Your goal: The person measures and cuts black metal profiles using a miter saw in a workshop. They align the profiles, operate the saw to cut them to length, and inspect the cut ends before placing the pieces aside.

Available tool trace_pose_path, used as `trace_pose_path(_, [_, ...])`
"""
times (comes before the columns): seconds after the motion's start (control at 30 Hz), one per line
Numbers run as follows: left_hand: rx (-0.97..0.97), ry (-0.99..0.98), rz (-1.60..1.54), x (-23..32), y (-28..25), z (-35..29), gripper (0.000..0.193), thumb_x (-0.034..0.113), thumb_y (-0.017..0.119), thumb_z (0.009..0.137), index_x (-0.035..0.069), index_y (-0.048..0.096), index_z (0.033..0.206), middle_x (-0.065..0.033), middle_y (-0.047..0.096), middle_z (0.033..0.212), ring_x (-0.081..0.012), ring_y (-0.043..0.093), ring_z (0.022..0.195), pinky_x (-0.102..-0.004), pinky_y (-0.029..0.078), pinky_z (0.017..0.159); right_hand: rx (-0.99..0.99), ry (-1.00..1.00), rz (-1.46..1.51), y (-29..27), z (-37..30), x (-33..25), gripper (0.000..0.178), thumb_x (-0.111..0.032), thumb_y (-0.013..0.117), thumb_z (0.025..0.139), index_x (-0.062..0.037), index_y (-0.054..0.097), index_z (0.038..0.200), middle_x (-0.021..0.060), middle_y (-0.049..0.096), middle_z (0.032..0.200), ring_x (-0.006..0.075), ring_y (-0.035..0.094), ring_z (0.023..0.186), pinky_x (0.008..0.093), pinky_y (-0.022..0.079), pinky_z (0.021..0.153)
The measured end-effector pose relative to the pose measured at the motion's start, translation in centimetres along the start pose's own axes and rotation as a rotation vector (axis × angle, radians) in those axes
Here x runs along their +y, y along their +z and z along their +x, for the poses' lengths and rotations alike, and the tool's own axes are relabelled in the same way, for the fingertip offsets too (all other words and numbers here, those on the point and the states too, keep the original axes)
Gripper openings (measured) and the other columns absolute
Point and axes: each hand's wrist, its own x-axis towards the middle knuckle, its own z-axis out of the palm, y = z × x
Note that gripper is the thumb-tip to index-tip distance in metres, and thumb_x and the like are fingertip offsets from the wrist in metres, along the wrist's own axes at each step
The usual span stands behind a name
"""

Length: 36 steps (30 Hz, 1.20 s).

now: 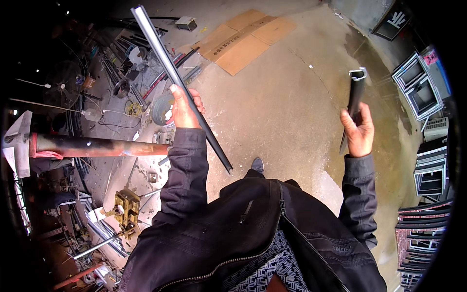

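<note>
My left hand (186, 108) is closed around a long dark metal profile bar (160, 48), which slants from the upper left down toward my middle. Light glints off its upper half. Over on the right, my right hand (359, 129) grips a second, dark metal profile (356, 92). Its open channel-shaped end points away from me, and its far length is foreshortened. The two bars are well apart and both are held up above the floor. Some of the fingers on each hand are hidden behind the bars.
Flattened cardboard (243, 41) lies on the concrete floor ahead. To my left are a round rusty pipe (97, 145), a brass-coloured machine part (125, 209), a grey bucket (162, 110) and scattered metal bars. Framed panels (419, 87) and stacked frames (430, 177) line the right side.
</note>
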Motion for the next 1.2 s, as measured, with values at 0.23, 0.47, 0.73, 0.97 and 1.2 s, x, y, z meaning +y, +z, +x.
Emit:
trace_pose_path(0.23, [-0.226, -0.376, 0.337, -2.4, 1.7, 8.3, 0.070, 0.073, 0.045, 0.100, 0.007, 0.060, 0.082, -0.0007, 0.050, 0.062, -0.0120, 0.046, 0.050, -0.0281, 0.038, 0.048, -0.244, -0.530, -0.609, 8.4, 10.1, 1.3, 0.044, -0.004, 0.084, 0.065, -0.0095, 0.067, 0.106, 0.0102, 0.059, 0.096, 0.0345, 0.059, 0.095, 0.0450, 0.048, 0.085])
trace_pose_path(0.47, [-0.328, -0.609, 0.486, -6.4, 6.2, 18.1, 0.071, 0.075, 0.043, 0.099, 0.008, 0.060, 0.082, -0.0010, 0.051, 0.063, -0.0125, 0.046, 0.050, -0.0285, 0.039, 0.048, -0.497, -0.941, -0.522, 17.7, 22.3, 3.1, 0.027, -0.009, 0.066, 0.074, -0.0146, 0.066, 0.100, 0.0080, 0.057, 0.098, 0.0313, 0.061, 0.101, 0.0464, 0.049, 0.101])
trace_pose_path(0.73, [-0.321, -0.617, 0.563, -7.7, 16.0, 28.5, 0.075, 0.077, 0.043, 0.098, 0.006, 0.064, 0.086, -0.0014, 0.057, 0.070, -0.0150, 0.053, 0.059, -0.0302, 0.045, 0.056, -0.702, -1.278, -0.152, 28.0, 32.0, 4.4, 0.021, -0.015, 0.063, 0.078, -0.0136, 0.059, 0.098, 0.0032, 0.054, 0.091, 0.0220, 0.060, 0.097, 0.0378, 0.048, 0.101])
trace_pose_path(0.97, [-0.299, -0.572, 0.850, -7.8, 20.4, 37.7, 0.101, 0.083, 0.038, 0.095, -0.009, 0.065, 0.129, -0.0239, 0.068, 0.123, -0.0307, 0.062, 0.116, -0.0355, 0.044, 0.104, -0.841, -1.416, -0.079, 33.3, 39.1, 4.8, 0.010, -0.019, 0.062, 0.082, -0.0146, 0.062, 0.092, -0.0001, 0.055, 0.091, 0.0177, 0.057, 0.096, 0.0350, 0.043, 0.098])
trace_pose_path(1.2, [-0.399, -0.575, 0.735, -9.9, 22.1, 49.2, 0.100, 0.081, 0.036, 0.097, -0.009, 0.062, 0.132, -0.0242, 0.066, 0.129, -0.0283, 0.060, 0.120, -0.0338, 0.043, 0.106, -0.908, -1.399, -0.070, 40.2, 47.7, 7.5, 0.013, -0.018, 0.065, 0.080, -0.0141, 0.063, 0.092, 0.0008, 0.055, 0.092, 0.0186, 0.057, 0.096, 0.0343, 0.043, 0.096])
